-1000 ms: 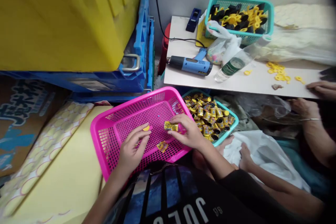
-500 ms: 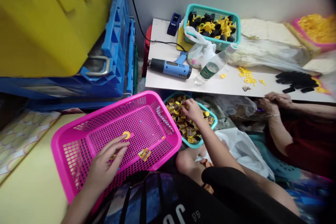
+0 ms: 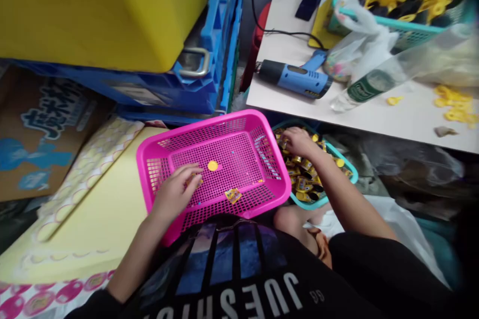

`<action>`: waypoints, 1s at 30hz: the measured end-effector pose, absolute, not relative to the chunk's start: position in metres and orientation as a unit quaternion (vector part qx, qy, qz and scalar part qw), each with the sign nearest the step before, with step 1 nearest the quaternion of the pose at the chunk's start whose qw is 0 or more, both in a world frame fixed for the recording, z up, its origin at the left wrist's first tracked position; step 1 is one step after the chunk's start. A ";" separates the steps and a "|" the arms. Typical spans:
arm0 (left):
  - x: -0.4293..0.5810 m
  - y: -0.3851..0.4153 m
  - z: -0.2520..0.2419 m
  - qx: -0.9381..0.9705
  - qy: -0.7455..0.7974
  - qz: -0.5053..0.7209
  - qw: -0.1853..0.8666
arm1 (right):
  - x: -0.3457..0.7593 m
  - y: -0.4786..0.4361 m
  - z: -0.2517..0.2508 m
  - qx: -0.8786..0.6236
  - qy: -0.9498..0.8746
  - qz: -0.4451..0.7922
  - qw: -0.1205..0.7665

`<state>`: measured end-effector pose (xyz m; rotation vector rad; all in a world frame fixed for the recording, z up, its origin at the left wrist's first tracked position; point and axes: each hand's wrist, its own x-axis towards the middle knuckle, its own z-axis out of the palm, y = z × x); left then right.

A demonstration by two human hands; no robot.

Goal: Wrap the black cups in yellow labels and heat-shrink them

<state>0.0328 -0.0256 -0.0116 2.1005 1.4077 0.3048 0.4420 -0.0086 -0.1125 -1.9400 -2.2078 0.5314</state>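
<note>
Over the pink basket (image 3: 214,118) hovers my left hand (image 3: 178,187), its fingers stretched and apart. By its thumb shows a small yellow printed piece (image 3: 194,180), partly hidden; it seems to lie in the basket. A round yellow disc (image 3: 213,165) lies just beyond the fingertips, and another printed yellow piece (image 3: 233,195) rests near the basket's near side. My right hand (image 3: 298,142) reaches into the teal basket (image 3: 351,165), among many small yellow-and-black printed pieces (image 3: 304,184). Its fingertips are sunk in the pile, so their grip is hidden.
On the white table (image 3: 277,15) lie a blue heat gun (image 3: 299,79), a clear bottle (image 3: 368,87) and loose yellow parts (image 3: 456,104). A teal basket (image 3: 415,32) of black and yellow parts stands behind. Blue crates (image 3: 160,90) rise at left, beside a cardboard box (image 3: 45,134).
The view has turned left, so things sit further right. My left fingertips have drawn back from the yellow disc, which lies uncovered. My right hand remains in the teal basket's pile.
</note>
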 end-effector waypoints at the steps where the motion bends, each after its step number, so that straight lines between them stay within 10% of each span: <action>1: 0.030 -0.022 -0.012 0.789 0.539 0.085 0.282 | 0.436 -0.010 -0.100 -0.657 -0.728 0.165 0.105; 6: 0.022 -0.010 -0.014 0.806 0.532 -0.058 0.253 | 0.364 -0.024 -0.031 -0.618 -0.687 0.094 0.371; 15: 0.021 -0.024 -0.045 0.742 0.606 -0.003 0.288 | 0.246 -0.060 -0.062 -0.493 -0.819 0.292 -0.008; 30: 0.025 -0.024 -0.022 0.515 0.571 0.169 0.616 | 0.250 -0.048 -0.054 -0.546 -0.690 0.449 0.157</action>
